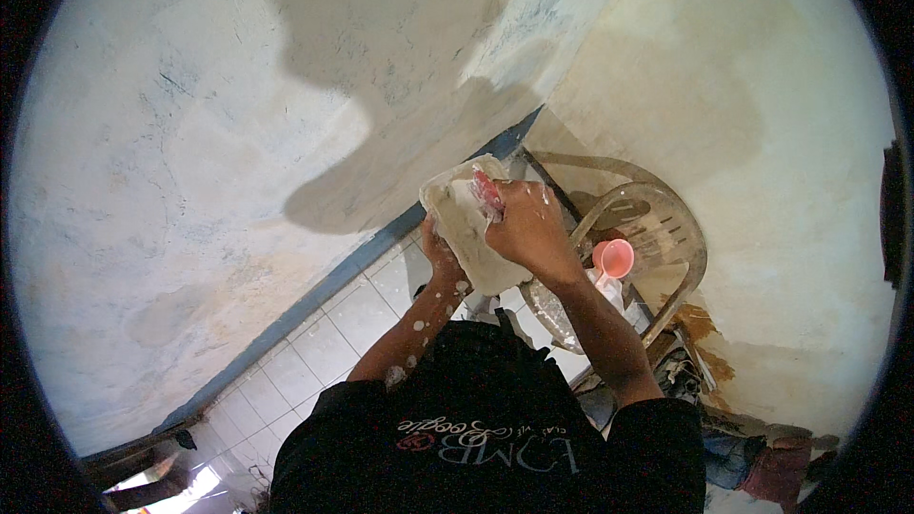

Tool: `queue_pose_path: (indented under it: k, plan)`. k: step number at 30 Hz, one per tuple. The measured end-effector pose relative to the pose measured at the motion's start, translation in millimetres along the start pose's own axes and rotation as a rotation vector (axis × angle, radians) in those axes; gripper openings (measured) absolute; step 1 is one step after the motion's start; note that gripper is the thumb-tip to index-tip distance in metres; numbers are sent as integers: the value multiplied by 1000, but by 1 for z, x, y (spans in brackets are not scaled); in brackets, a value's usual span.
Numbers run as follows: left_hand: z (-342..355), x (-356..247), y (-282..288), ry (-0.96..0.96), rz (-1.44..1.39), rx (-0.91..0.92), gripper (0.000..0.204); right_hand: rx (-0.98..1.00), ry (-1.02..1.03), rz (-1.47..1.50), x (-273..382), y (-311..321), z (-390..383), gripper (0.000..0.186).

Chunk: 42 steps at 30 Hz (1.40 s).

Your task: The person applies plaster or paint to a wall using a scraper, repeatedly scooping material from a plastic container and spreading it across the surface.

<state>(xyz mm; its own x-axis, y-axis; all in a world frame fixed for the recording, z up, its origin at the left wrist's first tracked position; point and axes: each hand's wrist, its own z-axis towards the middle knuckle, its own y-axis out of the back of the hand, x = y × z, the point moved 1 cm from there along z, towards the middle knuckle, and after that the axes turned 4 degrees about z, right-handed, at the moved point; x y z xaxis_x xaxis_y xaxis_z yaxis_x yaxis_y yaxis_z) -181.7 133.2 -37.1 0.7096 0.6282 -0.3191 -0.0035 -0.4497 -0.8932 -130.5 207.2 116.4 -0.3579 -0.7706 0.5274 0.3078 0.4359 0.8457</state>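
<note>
In the corner where two patchy, plaster-smeared walls (190, 133) meet, the person holds a flat rectangular board coated with pale wet plaster (471, 228) up in front of the chest. The left hand (440, 255) is under the board's lower edge, gripping it from beneath; most of its fingers are hidden, so how tightly they are pressed together cannot be told. The right hand (526, 227) lies on top of the board, fingers curled around a small red-handled tool (487, 192), probably a putty knife, its blade against the plaster. Both forearms are speckled with white drops. Just beside the right forearm stands a worn beige plastic chair (657, 228) against the right wall, and on its seat sits a small pink plastic cup (615, 257). Below lies a floor of white square tiles (324, 343), edged with a blue skirting strip (314, 295) along the left wall. Crumpled cloths (752, 462) lie at the lower right.
</note>
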Motion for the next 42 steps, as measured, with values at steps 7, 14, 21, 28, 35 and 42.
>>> queue_pose_path:
  k: [7,14,21,28,35,42]
  plan:
    - [-7,-3,-3,24,104,23,61,-23,-17,55,0,-12,-6,32]
    - [-1,-1,8,50,23,99,64,130,-163,155,18,6,-5,34]
    - [-2,-2,0,83,19,63,65,-8,-69,5,-8,6,-7,41]
    - [-9,-6,-6,-3,142,38,64,-21,94,10,-1,-8,-19,42]
    - [-12,-6,-16,24,101,1,64,-232,125,-39,-17,-18,-14,38]
    - [-10,-7,-11,40,55,27,64,37,-10,27,-5,-3,-8,37]
